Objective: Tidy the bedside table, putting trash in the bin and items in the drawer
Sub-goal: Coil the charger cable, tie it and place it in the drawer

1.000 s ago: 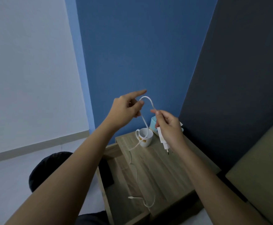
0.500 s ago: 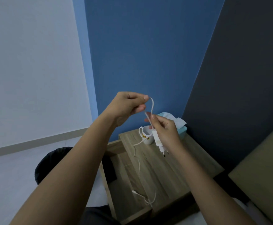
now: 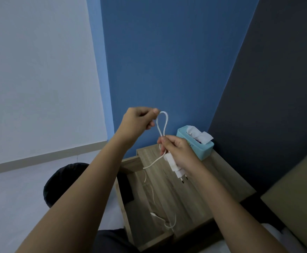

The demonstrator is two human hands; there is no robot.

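Left hand point(image 3: 139, 118), centre of frame, is raised above the table point(image 3: 200, 190) with fingers curled and thumb pressed against them, pinched on the top of a loop of white charger cable point(image 3: 164, 123). Right hand point(image 3: 179, 152), lower and just right of centre, is closed around the white charger plug point(image 3: 176, 169) and also grips both strands of the loop where they meet at its fingertips. The plug's two pins point down and toward the lower right, clear of the table surface.

From the right hand the cable runs down and left in a slack curve, then trails into the open drawer point(image 3: 145, 216) at lower centre. Its free end, with a small connector point(image 3: 152, 214), lies on the drawer floor near the front edge, where the cable forms a small curl.

A light blue tissue box point(image 3: 198, 147) stands on the table at its far right corner, against the blue wall, with white tissue protruding from the top. It sits just behind the right hand; contact between them cannot be determined.

A dark round bin point(image 3: 65, 179) sits on the pale floor at lower left of the frame, beside the drawer and partly hidden by the left forearm. Its contents cannot be made out.

A tan surface occupies the lower right corner of the frame; what it belongs to is unclear.
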